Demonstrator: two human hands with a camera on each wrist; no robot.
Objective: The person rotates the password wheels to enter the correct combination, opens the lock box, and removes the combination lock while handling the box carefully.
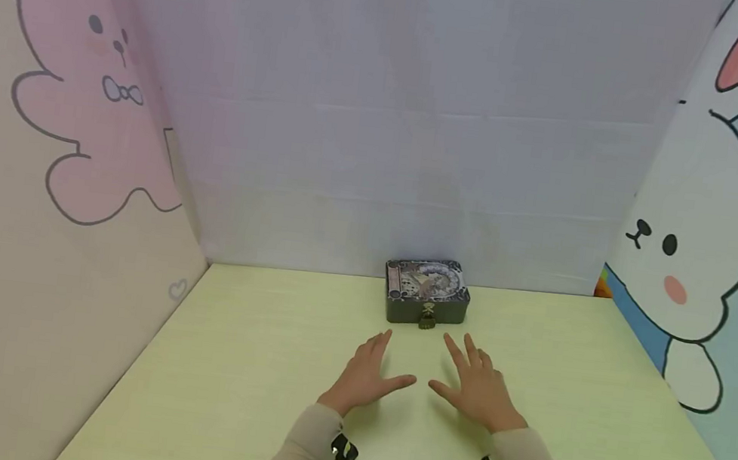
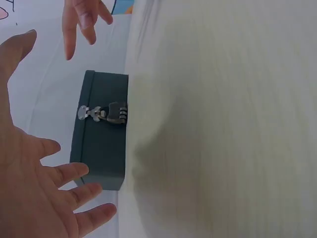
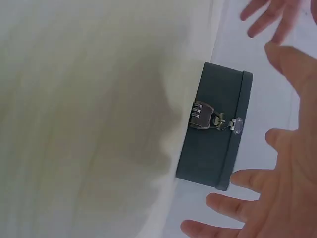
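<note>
A dark box [image 1: 426, 291] with a patterned lid stands at the far side of the table. On its front hangs a small combination padlock [image 1: 427, 319], fastened through a metal hasp; the number wheels show in the right wrist view on the padlock [image 3: 202, 115]. My left hand [image 1: 364, 377] hovers nearer to me than the box, fingers spread and holding nothing. Opposite it, my right hand [image 1: 478, 387] is held the same way, palm inward, also with nothing in it. Both hands are apart from the box [image 2: 101, 144], and the thumbs point toward each other.
The pale yellow-green table [image 1: 244, 367] runs back to a white cloth wall [image 1: 378, 147]. Side panels carry cartoon drawings, a pink animal [image 1: 73, 128] at left and a white rabbit [image 1: 689, 244] at right. Each sleeve has a black wrist mount, such as the left mount [image 1: 344, 452].
</note>
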